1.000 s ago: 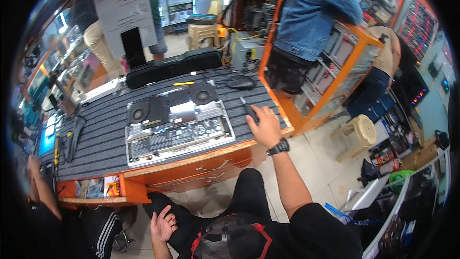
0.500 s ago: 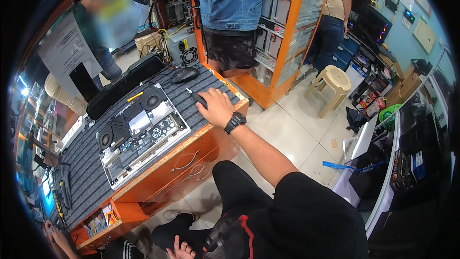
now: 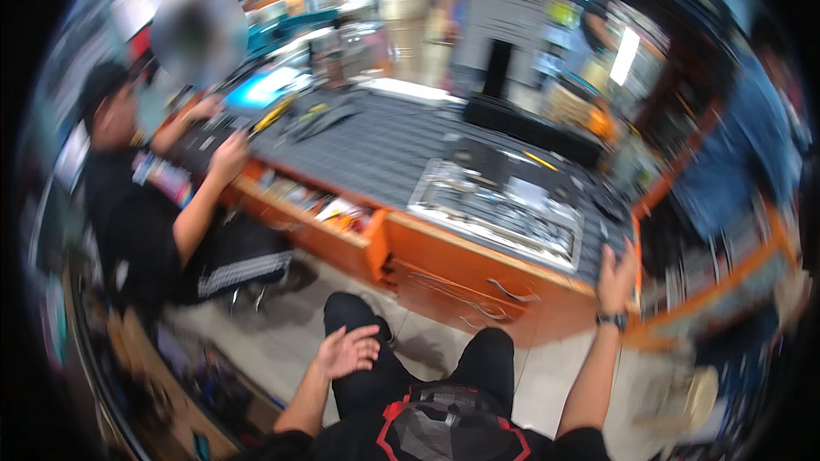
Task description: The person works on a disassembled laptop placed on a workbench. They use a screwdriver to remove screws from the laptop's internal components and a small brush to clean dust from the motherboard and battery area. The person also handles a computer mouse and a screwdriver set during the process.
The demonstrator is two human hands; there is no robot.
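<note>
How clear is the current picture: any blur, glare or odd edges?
Head view throughout: the opened laptop is smeared, fine detail lost; a white strip at upper right glares; black curved borders frame the fisheye image; the left hand looks somewhat clearer.

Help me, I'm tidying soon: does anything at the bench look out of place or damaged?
The drawer juts open from the bench, exposing jumbled contents, and the laptop lies with its internals bare. No spill shows; blur hides any fine damage.
</note>
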